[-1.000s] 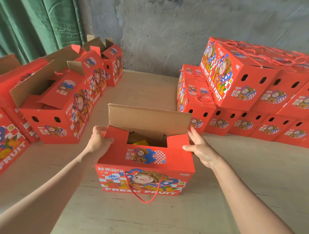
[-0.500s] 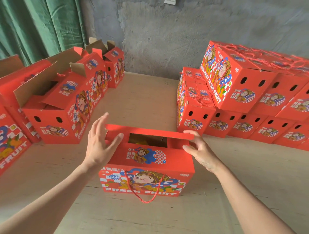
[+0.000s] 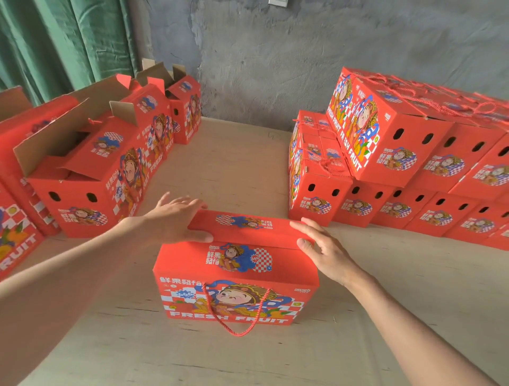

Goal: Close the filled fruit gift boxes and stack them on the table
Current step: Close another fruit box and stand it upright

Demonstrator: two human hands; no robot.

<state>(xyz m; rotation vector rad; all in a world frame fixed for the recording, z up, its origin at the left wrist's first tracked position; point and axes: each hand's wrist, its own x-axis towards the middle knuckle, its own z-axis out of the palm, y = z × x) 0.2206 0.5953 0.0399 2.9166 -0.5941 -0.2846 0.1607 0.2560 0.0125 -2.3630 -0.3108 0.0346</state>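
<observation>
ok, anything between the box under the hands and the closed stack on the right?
Nothing visible: left hand and right hand lie flat on the box; only table surface lies between it and the closed stack.

The rear of the room is closed by a rough grey plastered wall (image 3: 303, 55), mottled with darker and lighter patches. At its top edge, 1 small white plate (image 3: 278, 2) is cut off by the frame. The left corner is covered by a green curtain (image 3: 55, 41) hung in vertical folds. A pale wooden bench (image 3: 234, 165) with faint grain is lit evenly by soft, diffuse light.
</observation>
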